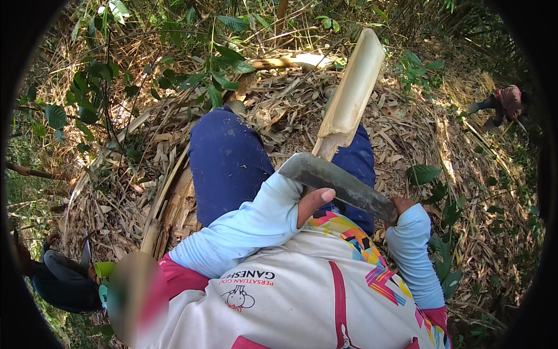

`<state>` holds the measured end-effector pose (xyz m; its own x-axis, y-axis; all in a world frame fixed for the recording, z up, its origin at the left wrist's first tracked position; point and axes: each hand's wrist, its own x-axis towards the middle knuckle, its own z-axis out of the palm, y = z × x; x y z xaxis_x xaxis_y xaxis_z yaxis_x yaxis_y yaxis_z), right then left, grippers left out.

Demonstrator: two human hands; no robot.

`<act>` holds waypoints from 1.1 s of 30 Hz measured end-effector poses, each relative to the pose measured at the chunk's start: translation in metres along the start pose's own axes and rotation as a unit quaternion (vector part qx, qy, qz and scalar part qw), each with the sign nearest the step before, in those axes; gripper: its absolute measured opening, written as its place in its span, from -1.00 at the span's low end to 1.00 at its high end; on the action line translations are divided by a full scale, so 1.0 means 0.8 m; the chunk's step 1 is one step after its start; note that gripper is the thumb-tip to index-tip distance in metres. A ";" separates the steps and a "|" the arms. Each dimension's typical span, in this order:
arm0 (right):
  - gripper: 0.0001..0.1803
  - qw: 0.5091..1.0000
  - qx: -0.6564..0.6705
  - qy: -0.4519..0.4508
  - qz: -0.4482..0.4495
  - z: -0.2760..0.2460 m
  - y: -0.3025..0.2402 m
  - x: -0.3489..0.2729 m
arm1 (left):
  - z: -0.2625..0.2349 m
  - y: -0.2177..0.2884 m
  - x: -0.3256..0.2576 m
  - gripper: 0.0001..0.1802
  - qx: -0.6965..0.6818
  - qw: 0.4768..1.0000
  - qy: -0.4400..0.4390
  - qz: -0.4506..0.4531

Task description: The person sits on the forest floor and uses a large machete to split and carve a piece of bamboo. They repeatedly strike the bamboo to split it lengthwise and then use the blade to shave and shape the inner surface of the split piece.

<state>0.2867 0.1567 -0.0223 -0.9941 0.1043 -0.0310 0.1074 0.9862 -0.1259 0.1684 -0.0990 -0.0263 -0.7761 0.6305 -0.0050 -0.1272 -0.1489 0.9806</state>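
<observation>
A split, trough-shaped length of pale bamboo slants up and away over my right knee. Its narrower, ragged lower end passes behind the machete blade toward my left hand. That hand is closed around the bamboo's lower end; its thumb shows, while the blade and sleeve hide the fingers. My right hand grips the machete at the right end, with the handle hidden inside the fist. The dark, broad blade lies across the bamboo, its squared tip near my left wrist. Light blue sleeves cover both forearms.
My bent knees in blue trousers flank the work. Dry leaves and bamboo litter cover the ground. A long bamboo strip lies left of my leg. Leafy stems stand ahead. One person is at far right, another at lower left.
</observation>
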 end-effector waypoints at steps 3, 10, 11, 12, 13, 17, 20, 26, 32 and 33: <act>-0.51 1.000 0.008 0.004 0.008 0.003 -0.001 -0.001 | 0.000 -0.004 0.002 -0.75 0.009 1.000 0.002 0.016; -0.56 0.999 0.015 0.006 0.051 0.005 -0.014 0.004 | 0.006 -0.007 0.005 -0.75 -0.016 0.998 0.049 0.045; -0.55 0.998 0.016 0.003 0.054 0.005 -0.015 0.005 | 0.006 -0.009 0.006 -0.75 -0.022 0.997 0.059 0.051; -0.54 0.998 0.016 0.001 0.058 0.006 -0.016 0.006 | 0.005 -0.011 0.007 -0.74 -0.004 0.996 0.065 0.053; -0.54 0.998 0.016 -0.001 0.062 0.006 -0.017 0.006 | 0.003 -0.013 0.008 -0.73 0.013 0.996 0.070 0.055; -0.53 0.996 0.039 -0.006 0.080 0.012 -0.025 0.011 | 0.002 -0.030 0.012 -0.68 0.033 0.992 0.105 0.058; -0.55 0.995 0.064 0.001 0.077 0.021 -0.030 0.013 | 0.000 -0.033 0.016 -0.65 0.018 0.990 0.112 0.079; -0.58 0.995 0.088 0.009 0.046 0.025 -0.027 0.008 | -0.004 -0.017 0.009 -0.63 0.008 0.996 0.090 -0.018; -0.59 0.997 0.072 -0.027 0.026 0.015 -0.016 0.005 | -0.011 0.002 0.003 -0.55 -0.018 0.997 0.034 -0.064; -0.59 0.996 0.073 -0.042 0.025 0.011 -0.015 0.007 | -0.011 0.003 0.002 -0.54 -0.024 0.997 0.033 -0.064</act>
<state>0.2803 0.1443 -0.0293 -0.9832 0.1356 -0.1224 0.1640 0.9501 -0.2652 0.1615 -0.1052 -0.0258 -0.7904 0.5954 -0.1441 -0.2564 -0.1080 0.9605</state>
